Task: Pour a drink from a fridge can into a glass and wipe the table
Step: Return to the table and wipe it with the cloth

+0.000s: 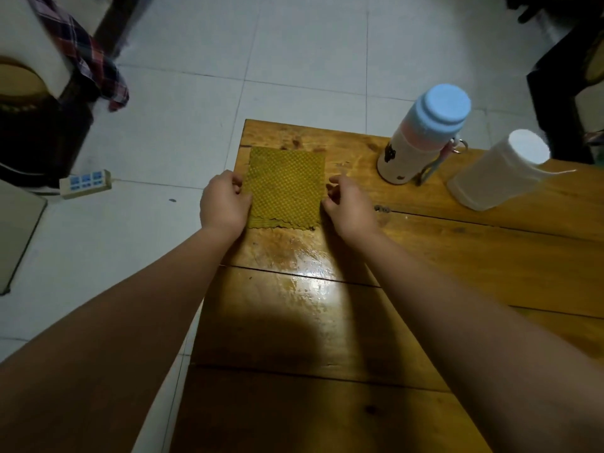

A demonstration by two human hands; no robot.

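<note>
A yellow-green textured cloth (285,188) lies flat near the far left corner of the wooden table (425,273). My left hand (224,202) sits at the cloth's left edge with its fingers curled on that edge. At the right edge my right hand (348,206) has its fingertips curled against the cloth. Whether either hand pinches the fabric is hard to tell. No can or glass is in view. A shiny wet-looking patch (310,273) shows on the wood just in front of the cloth.
A bottle with a blue cap (421,135) and a white plastic bottle (496,171) stand at the table's far right. On the tiled floor to the left lie a power strip (85,183) and a dark stool with plaid cloth (88,60).
</note>
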